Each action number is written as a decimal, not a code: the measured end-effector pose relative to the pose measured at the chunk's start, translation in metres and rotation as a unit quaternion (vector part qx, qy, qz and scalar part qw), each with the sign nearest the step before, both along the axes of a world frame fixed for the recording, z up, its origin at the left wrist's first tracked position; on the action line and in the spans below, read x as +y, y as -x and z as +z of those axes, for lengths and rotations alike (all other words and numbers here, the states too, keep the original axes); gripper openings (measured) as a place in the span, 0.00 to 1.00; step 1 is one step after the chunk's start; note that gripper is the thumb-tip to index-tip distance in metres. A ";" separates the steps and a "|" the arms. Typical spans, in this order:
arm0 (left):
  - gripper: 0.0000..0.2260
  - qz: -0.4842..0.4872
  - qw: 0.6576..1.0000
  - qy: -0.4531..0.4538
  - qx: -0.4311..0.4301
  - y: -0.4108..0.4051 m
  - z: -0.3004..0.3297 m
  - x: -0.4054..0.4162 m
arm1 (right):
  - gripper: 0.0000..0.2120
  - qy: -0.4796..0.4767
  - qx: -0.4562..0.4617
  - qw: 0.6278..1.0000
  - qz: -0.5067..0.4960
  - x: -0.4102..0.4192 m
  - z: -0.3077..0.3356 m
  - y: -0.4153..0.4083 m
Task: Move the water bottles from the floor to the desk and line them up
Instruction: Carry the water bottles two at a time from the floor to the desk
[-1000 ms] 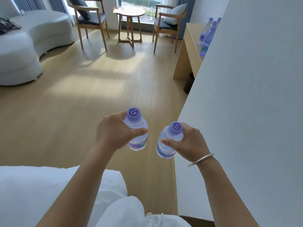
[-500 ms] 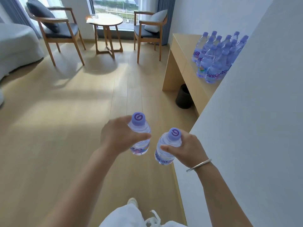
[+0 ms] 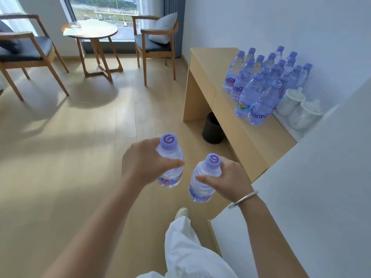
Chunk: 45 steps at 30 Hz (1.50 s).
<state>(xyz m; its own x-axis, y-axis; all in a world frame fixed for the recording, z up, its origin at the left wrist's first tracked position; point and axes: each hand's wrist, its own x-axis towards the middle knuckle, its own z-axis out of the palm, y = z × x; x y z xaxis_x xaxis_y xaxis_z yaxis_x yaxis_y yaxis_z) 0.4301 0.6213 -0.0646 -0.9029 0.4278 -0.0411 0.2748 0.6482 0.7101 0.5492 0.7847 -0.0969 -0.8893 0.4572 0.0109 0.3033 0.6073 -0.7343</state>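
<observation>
My left hand (image 3: 143, 161) grips a clear water bottle (image 3: 171, 157) with a purple cap, held upright above the floor. My right hand (image 3: 226, 180) grips a second bottle (image 3: 202, 185) of the same kind, just to the right and slightly lower. Ahead on the right stands the light wooden desk (image 3: 208, 71). Several bottles with purple caps (image 3: 261, 83) stand on it in rows against the wall. Both hands are well short of the desk.
A black waste bin (image 3: 212, 129) stands under the desk. Two white lidded jars (image 3: 299, 109) sit beside the bottles. A white wall corner (image 3: 301, 177) juts out close on my right. Two wooden chairs (image 3: 156, 43) and a round table (image 3: 94, 37) stand by the window.
I have walked forward past the wall corner. The desk and its bottles have come much closer and into fuller view. Both hands still hold their bottles the same way.
</observation>
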 end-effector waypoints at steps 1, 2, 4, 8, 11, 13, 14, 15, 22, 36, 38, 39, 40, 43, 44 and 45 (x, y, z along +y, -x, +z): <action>0.21 -0.004 1.000 0.001 -0.003 0.017 -0.002 0.011 | 0.11 -0.001 0.000 1.000 -0.007 0.011 -0.001 0.015; 0.21 -0.007 1.000 0.001 -0.006 0.033 -0.003 0.023 | 0.11 0.000 -0.002 1.000 -0.013 0.022 -0.003 0.032; 0.20 -0.013 1.000 0.001 -0.014 0.066 -0.005 0.051 | 0.12 0.010 -0.004 1.000 -0.020 0.048 -0.005 0.066; 0.18 -0.024 0.999 0.017 -0.019 0.132 0.001 0.109 | 0.14 0.018 -0.004 0.999 -0.026 0.102 -0.002 0.136; 0.12 -0.024 0.999 0.006 -0.022 0.179 0.006 0.146 | 0.14 0.016 -0.009 0.999 -0.031 0.139 0.005 0.178; 0.10 -0.031 0.999 -0.009 -0.026 0.206 0.008 0.169 | 0.13 0.012 -0.009 0.999 -0.038 0.161 0.009 0.201; 0.10 -0.035 0.999 -0.011 -0.030 0.217 0.010 0.179 | 0.12 0.012 -0.007 0.999 -0.043 0.171 0.009 0.211; 0.11 -0.039 0.999 -0.011 -0.033 0.227 0.011 0.190 | 0.12 0.016 -0.006 0.999 -0.050 0.179 0.011 0.220; 0.11 -0.081 0.996 -0.022 -0.040 0.306 0.005 0.268 | 0.13 0.015 0.012 0.994 -0.109 0.238 0.008 0.287; 0.18 -0.275 0.961 0.028 -0.025 0.514 0.019 0.475 | 0.14 0.072 -0.029 0.946 -0.315 0.360 0.013 0.466; 0.17 -0.302 0.953 0.022 -0.024 0.536 0.022 0.504 | 0.16 0.088 0.001 0.928 -0.361 0.378 0.016 0.490; 0.16 -0.313 0.949 0.021 -0.020 0.545 0.022 0.517 | 0.16 0.090 0.013 0.918 -0.385 0.387 0.017 0.500; 0.15 -0.322 0.946 0.021 -0.016 0.553 0.023 0.530 | 0.14 0.087 0.020 0.908 -0.410 0.396 0.018 0.510; 0.17 -0.342 0.939 0.023 -0.017 0.569 0.021 0.566 | 0.15 0.066 0.042 0.871 -0.485 0.422 0.019 0.536; 0.17 -0.347 0.937 0.023 -0.023 0.573 0.019 0.577 | 0.15 0.056 0.054 0.858 -0.507 0.431 0.018 0.542; 0.17 -0.351 0.936 0.022 -0.030 0.576 0.017 0.589 | 0.14 0.048 0.064 0.846 -0.527 0.441 0.016 0.548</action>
<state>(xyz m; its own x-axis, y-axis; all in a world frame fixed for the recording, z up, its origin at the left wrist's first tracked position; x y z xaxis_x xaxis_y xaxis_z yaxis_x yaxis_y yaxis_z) -0.1463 1.2105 -0.0474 -0.3953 0.9115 -0.1137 0.6047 0.3514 0.7147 0.0015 1.2260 -0.0805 0.0188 0.9998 -0.0050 0.5536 -0.0146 -0.8327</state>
